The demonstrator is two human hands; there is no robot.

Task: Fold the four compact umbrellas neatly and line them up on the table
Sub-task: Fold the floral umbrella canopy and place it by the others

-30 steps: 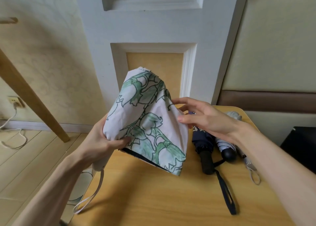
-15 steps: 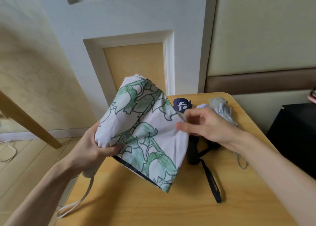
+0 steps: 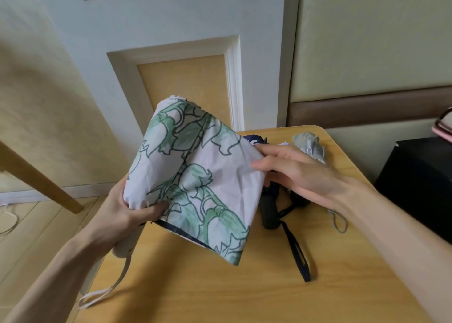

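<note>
I see my left hand (image 3: 122, 212) gripping the floral umbrella (image 3: 195, 175) near its handle, above the table (image 3: 220, 286); right hand (image 3: 298, 173) pinches its canopy edge; navy umbrella (image 3: 269, 207) lies behind

Black cabinet (image 3: 420, 188) at right, slanted wooden leg (image 3: 36, 181) at left

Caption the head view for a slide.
Left hand grips, right hand pinches a floral umbrella above a wooden table.

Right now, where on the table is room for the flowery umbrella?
Bare wood at the near edge of the table, below the flowery umbrella and left of the navy strap. The far end is crowded: the navy umbrella and grey umbrella lie there.
</note>
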